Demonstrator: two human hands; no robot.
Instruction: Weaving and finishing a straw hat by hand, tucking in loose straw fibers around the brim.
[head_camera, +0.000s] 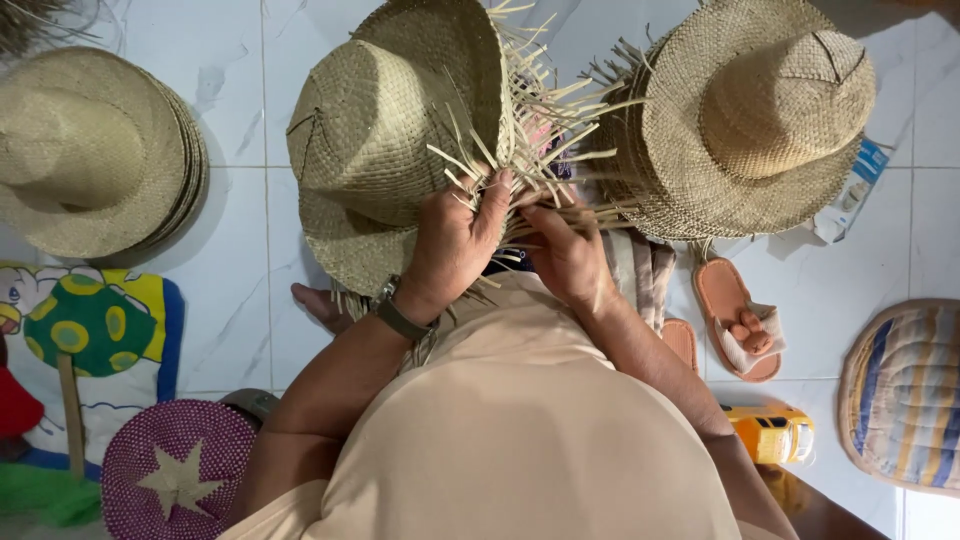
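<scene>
Over the lap, left hand (452, 240) grips the hat (385, 140) brim firmly while right hand (568, 255) pinches loose straws (560, 150), best tucked tight.

Both forearms are extended forward, the left hand (455, 240) and right hand (568, 255) held close together, fingers curled.
</scene>
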